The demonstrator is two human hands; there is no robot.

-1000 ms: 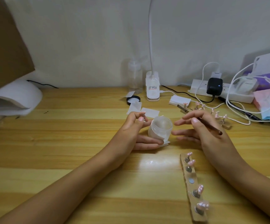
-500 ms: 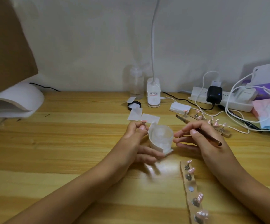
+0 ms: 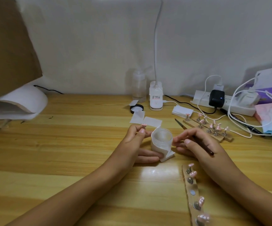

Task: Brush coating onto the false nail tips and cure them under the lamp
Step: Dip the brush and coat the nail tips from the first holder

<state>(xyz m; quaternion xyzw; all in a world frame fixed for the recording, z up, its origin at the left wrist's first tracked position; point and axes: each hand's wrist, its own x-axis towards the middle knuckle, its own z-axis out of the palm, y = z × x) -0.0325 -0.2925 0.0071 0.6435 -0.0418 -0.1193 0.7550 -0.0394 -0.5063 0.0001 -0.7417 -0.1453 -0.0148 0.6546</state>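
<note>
Near the front right edge of the surface point(image 3: 66, 152) lies a wooden strip point(image 3: 191, 195) carrying pink nail tips point(image 3: 192, 173) on pegs; just beyond it the right hand point(image 3: 198, 144) grips a brush point(image 3: 205, 148), fingertips against a paper-wrapped jar point(image 3: 162, 141); the left hand point(image 3: 132, 141) pinches a single nail tip point(image 3: 143, 126) between thumb and forefinger, lower fingers touching the jar's base; farther right sits a second strip point(image 3: 220, 138) of tips; a white curing lamp point(image 3: 19, 101) stands at the far left edge.
</note>
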